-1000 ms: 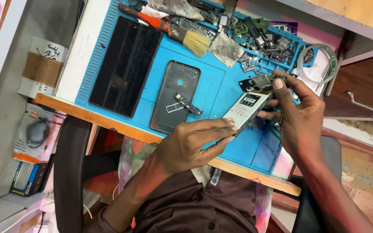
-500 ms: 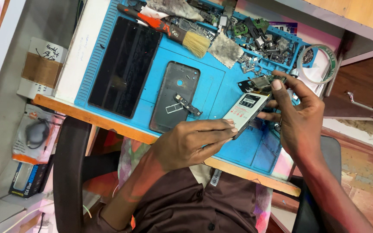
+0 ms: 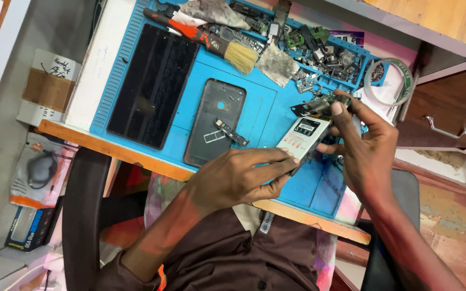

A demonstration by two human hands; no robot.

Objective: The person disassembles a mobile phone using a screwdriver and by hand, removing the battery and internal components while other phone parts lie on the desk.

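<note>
I hold an opened phone body with a white battery point(image 3: 304, 136) over the blue work mat point(image 3: 276, 116). My left hand point(image 3: 238, 178) grips its near end with fingers and thumb. My right hand point(image 3: 365, 148) holds the far end, thumb pressing near a small circuit board point(image 3: 322, 103) at the top of the phone. A grey phone back cover point(image 3: 214, 121) lies flat on the mat to the left, with a small flex part point(image 3: 232, 132) resting on it.
A black phone screen point(image 3: 152, 83) lies at the mat's left. A brush point(image 3: 233, 51), an orange-handled tool point(image 3: 176, 24), a cloth point(image 3: 277, 63) and several loose phone parts point(image 3: 324, 54) crowd the far side. A tape roll point(image 3: 386, 81) sits right. A black chair back point(image 3: 82, 215) stands near.
My hands and the phone have hardly moved. The right thumb has shifted slightly on the top end of the phone.
</note>
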